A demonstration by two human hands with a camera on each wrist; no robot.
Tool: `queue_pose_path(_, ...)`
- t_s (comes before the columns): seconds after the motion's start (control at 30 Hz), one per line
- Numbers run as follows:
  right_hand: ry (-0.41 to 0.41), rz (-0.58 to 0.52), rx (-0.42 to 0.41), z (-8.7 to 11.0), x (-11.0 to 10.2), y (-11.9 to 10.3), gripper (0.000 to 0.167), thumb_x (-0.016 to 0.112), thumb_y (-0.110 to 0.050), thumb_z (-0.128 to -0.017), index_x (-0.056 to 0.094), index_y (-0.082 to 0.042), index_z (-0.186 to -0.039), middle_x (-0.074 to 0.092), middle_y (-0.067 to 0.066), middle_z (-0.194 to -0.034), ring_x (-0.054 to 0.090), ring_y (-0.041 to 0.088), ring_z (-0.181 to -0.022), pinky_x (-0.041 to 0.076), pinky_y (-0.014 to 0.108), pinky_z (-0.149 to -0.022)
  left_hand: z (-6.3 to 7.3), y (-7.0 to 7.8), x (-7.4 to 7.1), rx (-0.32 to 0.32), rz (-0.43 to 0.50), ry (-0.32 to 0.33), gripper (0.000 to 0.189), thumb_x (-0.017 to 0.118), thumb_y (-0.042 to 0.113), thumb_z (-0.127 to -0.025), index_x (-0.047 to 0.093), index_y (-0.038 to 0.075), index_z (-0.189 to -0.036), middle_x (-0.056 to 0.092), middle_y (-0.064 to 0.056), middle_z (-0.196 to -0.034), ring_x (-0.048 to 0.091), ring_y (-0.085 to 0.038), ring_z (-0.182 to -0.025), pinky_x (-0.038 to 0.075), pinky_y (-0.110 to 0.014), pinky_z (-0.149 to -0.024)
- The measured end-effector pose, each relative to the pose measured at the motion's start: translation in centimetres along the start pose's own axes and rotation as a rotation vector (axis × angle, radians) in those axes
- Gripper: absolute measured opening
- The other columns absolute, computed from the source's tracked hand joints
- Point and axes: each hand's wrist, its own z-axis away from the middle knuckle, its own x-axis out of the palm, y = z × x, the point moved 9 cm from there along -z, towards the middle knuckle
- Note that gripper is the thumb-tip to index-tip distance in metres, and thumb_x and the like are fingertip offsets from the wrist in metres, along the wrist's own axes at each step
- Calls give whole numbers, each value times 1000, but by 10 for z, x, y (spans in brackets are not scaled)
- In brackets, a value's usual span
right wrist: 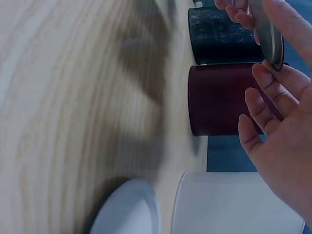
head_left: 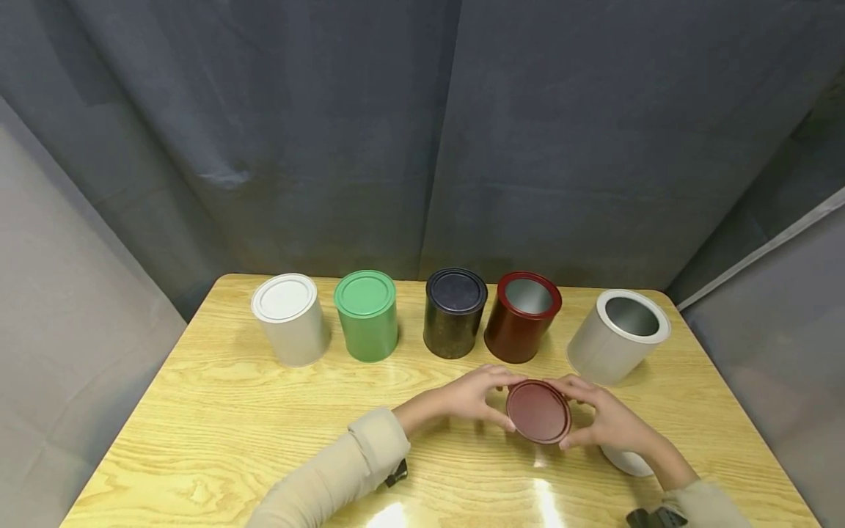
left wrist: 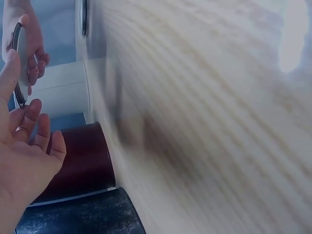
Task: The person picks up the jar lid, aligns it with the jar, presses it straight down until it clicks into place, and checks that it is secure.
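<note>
A dark red paint can lid [head_left: 538, 412] is held up above the table, top face toward the head camera. My left hand [head_left: 472, 396] pinches its left edge between thumb and fingers. On the opposite edge, my right hand [head_left: 604, 418] grips it the same way. Both wrist views show the lid [right wrist: 268, 39] edge-on, its underside grey, raised off the wood. Just behind the hands stands the matching red can [head_left: 518, 334], uncovered, with a bare metal inside. A white lid [head_left: 630, 463] lies on the table, partly hidden under my right wrist.
Along the table's [head_left: 218, 411] back edge stand a lidded white can [head_left: 293, 334], a lidded green can [head_left: 368, 330] and a lidded black can [head_left: 454, 323]. An uncovered white can [head_left: 597, 348] is at the right. A dark curtain [head_left: 330, 147] hangs behind them.
</note>
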Motion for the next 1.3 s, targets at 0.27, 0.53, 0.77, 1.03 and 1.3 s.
queue_pose_path(0.27,-5,-44,-2,-7,-6,-2,79,84,-13,-60,49,-5,-130,55,0,-114,47,9,-106,41,32,-84,-3,1,-9,8,61,2,74,76,28,-74,42,10,-137,51,-1,-119,47,-11,-106,39,-22,-88)
queue_pose_path(0.53,14,-24,-24,-13,-13,-4,80,85,-12,-58,50,-3,-129,55,3,-113,45,7,-107,41,32,-83,-3,3,-20,18,101,16,73,76,26,-74,42,10,-136,52,0,-113,46,-8,-103,39,-21,-86)
queue_pose_path(0.77,44,-31,-47,-19,-20,-8,81,85,-9,-56,50,0,-128,55,6,-114,45,8,-107,40,30,-84,-5,6,-34,23,112,41,72,76,24,-74,43,8,-136,52,-2,-117,43,-8,-107,38,-26,-89)
queue_pose_path(1.03,38,-33,-55,-25,-28,-13,80,84,-7,-58,49,-3,-129,54,4,-115,46,8,-105,42,35,-80,-7,7,-43,32,92,49,74,76,25,-74,41,8,-137,52,-2,-118,43,-8,-108,36,-22,-90)
queue_pose_path(1.3,38,-36,-73,-33,-35,-16,82,85,-9,-58,48,-1,-130,53,3,-115,46,8,-106,41,26,-84,-10,8,-54,49,93,64,74,76,24,-74,41,7,-137,51,-3,-119,44,-11,-108,39,-29,-91)
